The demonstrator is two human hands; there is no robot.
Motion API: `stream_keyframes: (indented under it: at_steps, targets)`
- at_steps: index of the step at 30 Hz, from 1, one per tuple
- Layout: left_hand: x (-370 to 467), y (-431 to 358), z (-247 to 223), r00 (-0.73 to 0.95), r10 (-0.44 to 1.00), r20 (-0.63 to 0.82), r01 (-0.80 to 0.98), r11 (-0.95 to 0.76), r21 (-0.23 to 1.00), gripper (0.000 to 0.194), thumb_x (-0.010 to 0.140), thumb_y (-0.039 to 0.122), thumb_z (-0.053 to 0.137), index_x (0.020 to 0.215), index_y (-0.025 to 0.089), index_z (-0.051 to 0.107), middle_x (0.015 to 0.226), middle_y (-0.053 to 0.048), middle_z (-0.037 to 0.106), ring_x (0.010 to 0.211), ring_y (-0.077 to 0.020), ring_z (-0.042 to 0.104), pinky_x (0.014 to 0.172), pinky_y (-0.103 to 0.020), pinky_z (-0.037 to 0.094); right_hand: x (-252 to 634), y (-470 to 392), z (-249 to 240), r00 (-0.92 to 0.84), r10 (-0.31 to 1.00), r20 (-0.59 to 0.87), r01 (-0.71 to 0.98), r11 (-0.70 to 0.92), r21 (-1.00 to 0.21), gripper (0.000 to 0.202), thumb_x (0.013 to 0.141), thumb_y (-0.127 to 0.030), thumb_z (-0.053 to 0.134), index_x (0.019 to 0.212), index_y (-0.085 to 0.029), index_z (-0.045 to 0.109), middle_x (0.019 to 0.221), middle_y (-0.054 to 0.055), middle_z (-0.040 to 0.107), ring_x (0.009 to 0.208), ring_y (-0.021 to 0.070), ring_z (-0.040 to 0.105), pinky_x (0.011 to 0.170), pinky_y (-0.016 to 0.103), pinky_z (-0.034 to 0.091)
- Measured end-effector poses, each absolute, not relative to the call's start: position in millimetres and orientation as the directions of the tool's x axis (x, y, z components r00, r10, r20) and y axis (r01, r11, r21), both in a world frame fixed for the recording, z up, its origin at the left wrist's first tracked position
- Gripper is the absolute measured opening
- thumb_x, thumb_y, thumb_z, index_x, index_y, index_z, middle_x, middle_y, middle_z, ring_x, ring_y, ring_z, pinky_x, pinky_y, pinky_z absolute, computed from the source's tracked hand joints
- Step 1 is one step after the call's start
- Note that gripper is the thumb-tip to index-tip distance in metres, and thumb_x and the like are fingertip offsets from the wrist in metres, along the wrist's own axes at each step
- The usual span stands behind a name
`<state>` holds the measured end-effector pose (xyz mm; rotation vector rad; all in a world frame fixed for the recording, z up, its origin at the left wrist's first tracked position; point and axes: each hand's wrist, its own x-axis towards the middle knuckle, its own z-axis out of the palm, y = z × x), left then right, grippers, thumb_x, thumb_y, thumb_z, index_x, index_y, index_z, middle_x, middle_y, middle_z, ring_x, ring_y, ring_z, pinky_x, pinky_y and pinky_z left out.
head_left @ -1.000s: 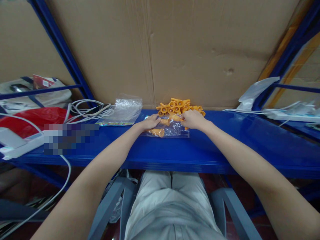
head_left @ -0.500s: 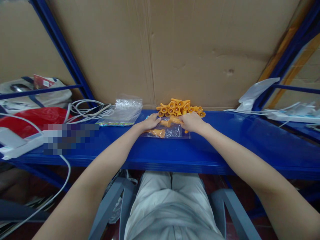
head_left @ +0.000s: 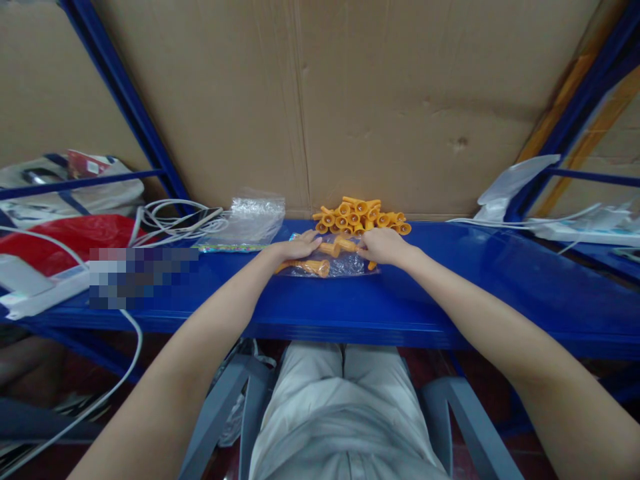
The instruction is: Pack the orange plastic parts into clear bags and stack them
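Note:
A clear plastic bag [head_left: 345,265] lies on the blue shelf, with several yellow-orange trumpet-shaped pieces in or on it. My left hand [head_left: 303,247] rests nearly flat on the bag's left side, fingers stretched toward the middle. One yellow trumpet-shaped piece [head_left: 315,268] lies just below that hand. Fingers of my right hand [head_left: 385,245] are curled at the end of another yellow trumpet-shaped piece [head_left: 347,244]; their tips are partly hidden. Behind both hands, against the cardboard, sits a heap of the same yellow pieces [head_left: 357,215], flared ends mostly facing me.
Left of the bag lie clear plastic sleeves [head_left: 257,220], coiled white cables [head_left: 173,220], a red bag [head_left: 75,240] and a white power strip [head_left: 45,293]. A cardboard wall [head_left: 375,100] closes the back. Another power strip [head_left: 580,232] is at right.
My left hand has flattened slightly over the bag. The lower yellow piece and the one at my right fingers have shifted a little. The heap behind is unchanged.

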<state>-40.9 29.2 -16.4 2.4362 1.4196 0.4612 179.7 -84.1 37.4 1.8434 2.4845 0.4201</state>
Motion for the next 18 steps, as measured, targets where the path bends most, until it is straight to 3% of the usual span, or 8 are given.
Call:
stream_keyframes:
  at_steps: [3, 10, 14, 18]
  targets:
    - [-43.4, 28.4, -13.2, 0.469, 0.883, 0.006, 0.810, -0.433, 0.394, 0.068, 0.089, 0.057, 0.030, 0.147, 0.022, 0.036, 0.159, -0.010, 0.028, 0.148, -0.0256, 0.019, 0.118, -0.041, 0.021, 181.4, -84.0, 39.5, -0.300, 0.946, 0.127, 0.938, 0.267, 0.223, 0.031, 0.091, -0.026, 0.048, 0.100, -0.013, 0.074, 0.096, 0.016, 0.072, 0.097, 0.0290, 0.067, 0.073, 0.032, 0.047]
    - [-45.7, 27.5, -9.3, 0.474, 0.880, 0.007, 0.803, -0.436, 0.408, 0.067, 0.091, 0.056, 0.027, 0.150, 0.025, 0.030, 0.160, -0.007, 0.026, 0.149, -0.0232, 0.012, 0.118, -0.041, 0.019, 181.6, -82.7, 40.7, -0.292, 0.942, 0.163, 0.944, 0.257, 0.205, 0.033, 0.092, -0.031, 0.049, 0.105, -0.016, 0.074, 0.095, 0.015, 0.072, 0.094, 0.0280, 0.067, 0.072, 0.033, 0.047]
    - [-46.0, 26.9, -8.9, 0.424, 0.906, -0.020, 0.837, -0.383, 0.392, 0.069, 0.093, 0.053, 0.022, 0.153, 0.019, 0.023, 0.163, -0.009, 0.015, 0.150, -0.0219, 0.005, 0.120, -0.040, 0.014, 186.2, -77.5, 39.8, -0.233, 0.962, 0.143, 0.967, 0.213, 0.142, 0.036, 0.084, -0.022, 0.058, 0.118, -0.021, 0.071, 0.105, 0.014, 0.072, 0.100, 0.0280, 0.066, 0.077, 0.033, 0.049]
    - [-48.0, 32.0, -12.1, 0.419, 0.908, -0.009, 0.846, -0.387, 0.367, 0.071, 0.093, 0.056, 0.018, 0.154, 0.020, 0.019, 0.163, -0.008, 0.012, 0.149, -0.0203, 0.005, 0.120, -0.038, 0.013, 192.3, -68.8, 36.4, -0.222, 0.960, 0.172, 0.975, 0.221, 0.023, 0.046, 0.078, -0.013, 0.060, 0.123, -0.021, 0.068, 0.116, 0.013, 0.070, 0.106, 0.0283, 0.065, 0.084, 0.035, 0.050]
